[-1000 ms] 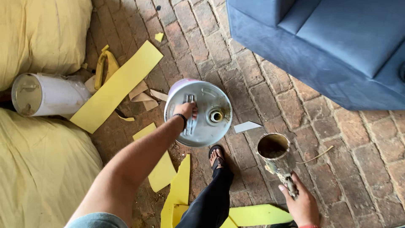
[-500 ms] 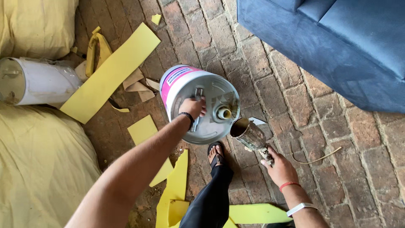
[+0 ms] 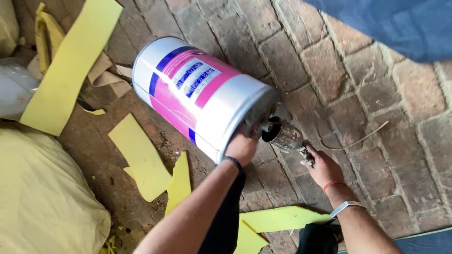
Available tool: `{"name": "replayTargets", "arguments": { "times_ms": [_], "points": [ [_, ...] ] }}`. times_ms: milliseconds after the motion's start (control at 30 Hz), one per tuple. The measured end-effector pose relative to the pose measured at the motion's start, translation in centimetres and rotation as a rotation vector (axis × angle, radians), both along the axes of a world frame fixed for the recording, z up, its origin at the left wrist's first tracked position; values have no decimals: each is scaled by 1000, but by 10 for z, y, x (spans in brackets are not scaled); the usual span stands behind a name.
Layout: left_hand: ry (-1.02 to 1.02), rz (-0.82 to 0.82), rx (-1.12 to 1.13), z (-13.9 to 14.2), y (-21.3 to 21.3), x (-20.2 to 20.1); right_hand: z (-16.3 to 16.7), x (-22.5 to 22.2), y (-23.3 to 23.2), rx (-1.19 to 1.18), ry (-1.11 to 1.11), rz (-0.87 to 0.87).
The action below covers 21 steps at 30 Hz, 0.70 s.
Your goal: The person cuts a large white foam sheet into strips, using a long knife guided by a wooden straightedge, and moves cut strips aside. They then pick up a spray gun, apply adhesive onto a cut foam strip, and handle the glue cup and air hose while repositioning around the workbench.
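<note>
The big metal can (image 3: 202, 99) was what everything centred on: white and silvery with pink and blue label bands, tipped well over on its side in the air above the brick floor (image 3: 329, 70), its top end angled down toward a small metal cup (image 3: 282, 135).

Closest to the person, both forearms came up from the bottom of the view. The left hand (image 3: 242, 146), with a dark band on the wrist, was closed tight on the can's top end, carrying its weight. The right hand (image 3: 325, 169), with a red thread and a silver bangle on the wrist, was wrapped around the stem under the little cup, holding it just beneath the can's spout, the two looked like they were touching or near enough. Couldn't tell if anything was actually flowing.

On the floor around them, yellow foam offcuts (image 3: 141, 157) lay scattered, with a long yellow foam strip (image 3: 70, 61) further up on the left. A pale yellow cushion (image 3: 42, 197) filled the lower left corner. Farthest away, the edge of a blue sofa (image 3: 400, 23) showed at top right.
</note>
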<state>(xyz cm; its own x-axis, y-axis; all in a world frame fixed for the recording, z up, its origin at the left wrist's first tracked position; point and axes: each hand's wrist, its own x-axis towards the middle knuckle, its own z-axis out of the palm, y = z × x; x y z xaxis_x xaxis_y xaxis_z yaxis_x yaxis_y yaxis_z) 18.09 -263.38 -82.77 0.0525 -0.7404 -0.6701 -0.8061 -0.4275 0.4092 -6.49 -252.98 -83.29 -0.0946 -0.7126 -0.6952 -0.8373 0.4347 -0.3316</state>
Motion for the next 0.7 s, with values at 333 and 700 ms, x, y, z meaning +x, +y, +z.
{"name": "replayTargets", "arguments": {
  "times_ms": [333,700],
  "points": [
    [83,85,260,-116,115,-29,-88,14,62,72,-54,-49],
    [289,310,132,-80,116,-27,-119,20,93,39,-23,-58]
  ]
}}
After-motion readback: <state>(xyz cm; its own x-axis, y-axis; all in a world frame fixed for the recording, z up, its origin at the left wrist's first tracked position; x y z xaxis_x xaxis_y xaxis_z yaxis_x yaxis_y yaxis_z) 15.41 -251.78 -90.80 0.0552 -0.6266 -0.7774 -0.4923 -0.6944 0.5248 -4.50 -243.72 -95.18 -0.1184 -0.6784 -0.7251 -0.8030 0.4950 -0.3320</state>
